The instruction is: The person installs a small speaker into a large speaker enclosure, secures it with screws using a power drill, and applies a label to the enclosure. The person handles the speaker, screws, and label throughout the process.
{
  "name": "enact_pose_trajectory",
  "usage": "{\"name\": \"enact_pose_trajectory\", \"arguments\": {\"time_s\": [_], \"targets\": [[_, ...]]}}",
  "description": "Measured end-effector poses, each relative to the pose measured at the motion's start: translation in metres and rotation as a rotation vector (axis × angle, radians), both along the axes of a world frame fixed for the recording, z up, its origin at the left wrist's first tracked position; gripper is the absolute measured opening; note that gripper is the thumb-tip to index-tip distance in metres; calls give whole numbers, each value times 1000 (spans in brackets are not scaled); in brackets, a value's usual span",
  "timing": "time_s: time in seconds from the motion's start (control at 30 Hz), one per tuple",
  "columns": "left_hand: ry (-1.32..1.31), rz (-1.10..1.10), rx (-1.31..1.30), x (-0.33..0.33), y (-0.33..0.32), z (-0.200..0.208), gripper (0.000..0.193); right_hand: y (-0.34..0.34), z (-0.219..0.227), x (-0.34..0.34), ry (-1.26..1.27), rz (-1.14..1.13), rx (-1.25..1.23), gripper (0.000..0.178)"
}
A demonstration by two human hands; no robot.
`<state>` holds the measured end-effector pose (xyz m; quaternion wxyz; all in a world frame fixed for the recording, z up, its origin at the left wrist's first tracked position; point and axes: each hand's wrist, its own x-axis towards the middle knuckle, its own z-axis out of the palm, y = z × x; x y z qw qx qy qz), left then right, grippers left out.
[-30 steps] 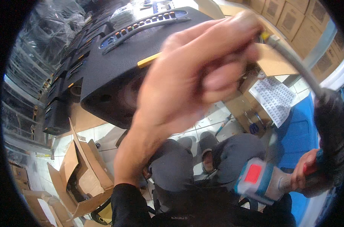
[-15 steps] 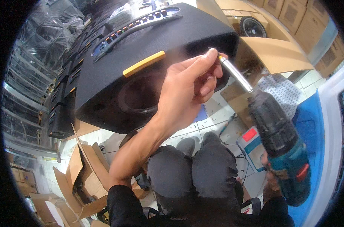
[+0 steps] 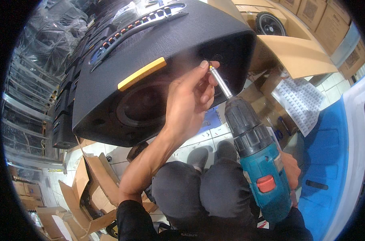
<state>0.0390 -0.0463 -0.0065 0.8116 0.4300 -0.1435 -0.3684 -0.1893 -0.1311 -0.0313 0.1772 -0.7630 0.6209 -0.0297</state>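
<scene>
The left hand (image 3: 192, 90) is drawn into a pinch, thumb and forefinger about the yellow-ringed tip of the silver bit holder (image 3: 221, 83); anything smaller between them is too small to tell. The right hand (image 3: 291, 170) is wrapped round the drill (image 3: 262, 172), mostly hidden behind its teal body.

The drill hangs above the knees (image 3: 200, 190), its long axis slanting from the lower right up to the left, chuck and bit holder aimed at the near face of the black speaker cabinet (image 3: 202, 34). Whether the tip touches the cabinet cannot be told. The left hand and wrist cover part of that face, beside the round opening (image 3: 140, 106); above it lies a yellow strip (image 3: 142, 74).

Farther right, a round speaker driver (image 3: 270, 25) sits in an open carton (image 3: 300, 56), with a printed sheet (image 3: 298, 104) below and a blue tub (image 3: 327, 156) nearer. To the left, an opened cardboard box (image 3: 100, 193) stands on the tiled floor (image 3: 198, 140), other black cabinets (image 3: 65, 128) behind it.

Half a second ago the drill was farther right in view, its battery's red label showing; now the drill is more central, that label is out of sight, and the pinch continues.
</scene>
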Motion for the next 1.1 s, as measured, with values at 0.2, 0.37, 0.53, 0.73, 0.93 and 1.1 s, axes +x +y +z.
{"name": "enact_pose_trajectory", "arguments": {"time_s": [0.2, 0.37, 0.53, 0.73, 0.93, 1.1], "targets": [[30, 32, -11, 1, -4, 1, 33, -2, 1, -4, -69, 257, 74, 40], [59, 59, 15, 1, -6, 1, 33, -4, 4, -4, -108, 357, 106, 41], [62, 72, 4, 0, -6, 2, 33, -7, 5, -2, -133, 423, 128, 42], [57, 85, 4, 0, -7, -1, 34, -8, 7, -1, -149, 477, 146, 44], [53, 81, 37, 1, -7, 2, 35, -9, 11, -1, -157, 517, 155, 46], [-101, 80, 250, -4, 0, 7, 37, -7, 15, -5, -152, 579, 254, 48]]}}
